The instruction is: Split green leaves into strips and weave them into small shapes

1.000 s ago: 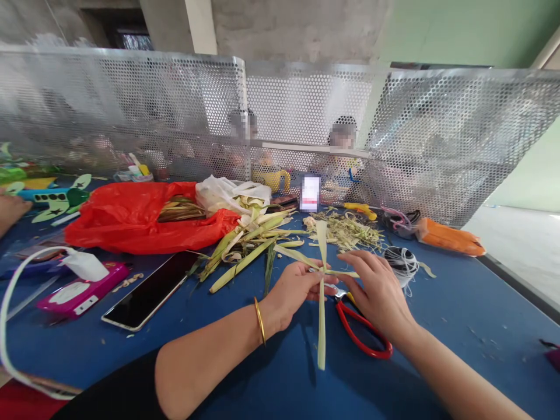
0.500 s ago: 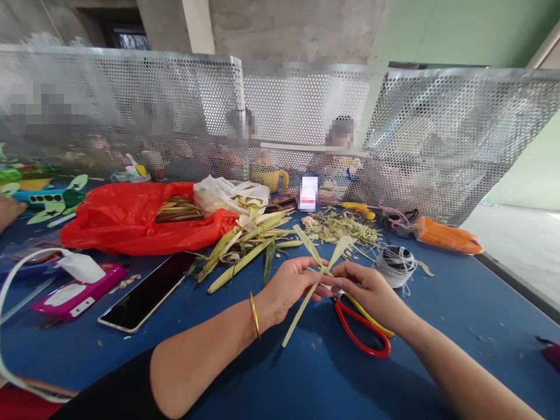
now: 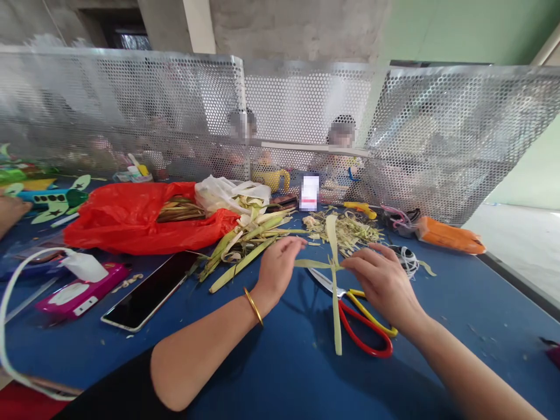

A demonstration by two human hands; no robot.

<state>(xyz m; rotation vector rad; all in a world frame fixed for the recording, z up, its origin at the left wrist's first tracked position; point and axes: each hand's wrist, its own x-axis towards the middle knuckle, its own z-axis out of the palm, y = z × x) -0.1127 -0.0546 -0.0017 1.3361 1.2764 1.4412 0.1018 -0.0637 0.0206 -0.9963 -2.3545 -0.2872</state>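
Note:
My right hand [image 3: 380, 280] pinches one arm of a cross of pale green husk strips [image 3: 336, 315] between thumb and fingers. The cross hangs over the table, one long arm pointing towards me and another away. My left hand [image 3: 277, 265] is beside the cross's left arm, fingers loosely extended and not gripping it; whether the strip's end touches the palm side is hard to see. Beneath the cross lie scissors [image 3: 365, 332] with one red and one yellow handle loop, blades towards the left. A ball of white string [image 3: 408, 262] is partly hidden behind my right hand.
Husk leaves [image 3: 245, 251] spill from a red plastic bag [image 3: 118, 219]. Shredded husk [image 3: 354, 233] lies in a pile beyond my hands. A phone [image 3: 146, 291] and a purple power strip [image 3: 83, 291] are left. A perforated metal screen [image 3: 306, 99] stands behind; another person's hand [image 3: 13, 213] is far left.
The cross of husk strips has been turned and moved slightly right. My left hand has let go of its centre and drawn back left; my right hand still holds it.

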